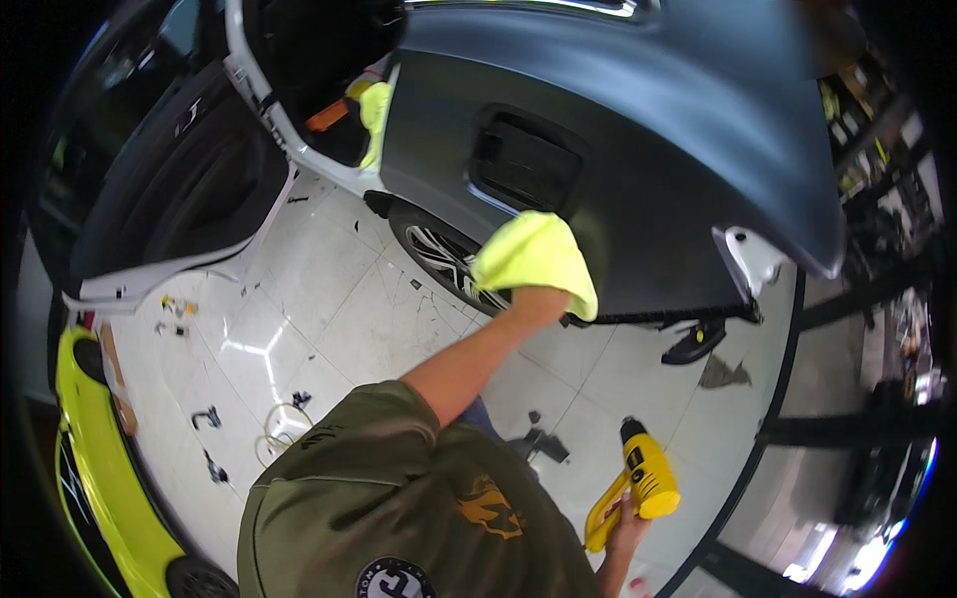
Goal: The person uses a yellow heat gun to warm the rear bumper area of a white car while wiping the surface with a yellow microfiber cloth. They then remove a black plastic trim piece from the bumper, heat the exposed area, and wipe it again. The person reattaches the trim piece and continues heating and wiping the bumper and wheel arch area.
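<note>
My left hand point(543, 299) reaches to the lower edge of a dark matte car panel point(638, 199), beside the wheel. A yellow-green cloth point(533, 254) is bunched over it and hides the fingers. My right hand point(626, 521), low on the right, is wrapped round the handle of a yellow heat gun point(650, 473). Its black nozzle point(631, 429) points toward the car and stands apart from the panel. Above the cloth, the panel has a recessed fuel-filler opening point(528, 159).
An open car door point(184, 174) swings out at left. Another yellow-green cloth point(374, 120) hangs at the door opening. Dark scraps point(546, 447), clamp-like pieces point(207, 417) and a thin hose point(267, 444) lie on the tiled floor. A lime-green car point(105, 478) stands at lower left.
</note>
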Demonstrator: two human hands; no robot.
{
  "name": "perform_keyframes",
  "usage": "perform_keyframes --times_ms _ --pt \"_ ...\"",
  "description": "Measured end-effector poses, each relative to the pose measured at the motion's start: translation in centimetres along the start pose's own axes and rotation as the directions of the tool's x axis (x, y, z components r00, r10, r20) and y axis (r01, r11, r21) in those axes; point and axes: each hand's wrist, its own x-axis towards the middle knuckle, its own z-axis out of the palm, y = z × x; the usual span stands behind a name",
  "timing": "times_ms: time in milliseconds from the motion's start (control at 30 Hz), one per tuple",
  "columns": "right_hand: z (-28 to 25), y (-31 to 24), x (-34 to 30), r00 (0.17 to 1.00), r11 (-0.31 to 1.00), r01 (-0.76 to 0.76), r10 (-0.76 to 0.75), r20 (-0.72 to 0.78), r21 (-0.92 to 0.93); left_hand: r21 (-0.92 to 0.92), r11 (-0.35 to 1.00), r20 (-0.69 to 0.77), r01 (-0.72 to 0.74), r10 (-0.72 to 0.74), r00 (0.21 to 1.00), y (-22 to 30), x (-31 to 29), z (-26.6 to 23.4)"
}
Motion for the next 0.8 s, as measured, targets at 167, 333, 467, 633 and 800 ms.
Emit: perform_keyframes --times_ms 167,333,467,633,800 --pt "2.2 -2.4 -0.8 0.999 0.984 0.009 0.000 0.052 -0.178 -0.298 0.914 0.005 0.275 -0.286 0.958 -1.6 -5.1 2.4" --pt "5.7 -1.9 -2.4 1.000 0.979 0.006 -0.002 0.021 -0.202 -0.454 0.712 0.181 0.535 -0.515 0.838 -7.2 -5.9 -0.5" --pt "11.4 -1.4 -5.2 0.999 0.981 0.029 -0.036 -0.032 -0.192 -0.476 0.608 0.207 0.636 -0.626 0.752 -13.7 -4.8 -4.3" --pt "20.2 -1.4 -8.8 0.999 0.962 -0.011 -0.004 -0.052 -0.273 -0.633 0.469 0.253 0.616 -0.626 0.737 -23.2 -5.2 -7.3" --pt "27.6 -3.6 -12.0 0.999 0.920 -0.029 0.020 -0.027 -0.391 -0.688 0.314 0.304 0.654 -0.694 0.653 -29.3 -6.2 -8.6"
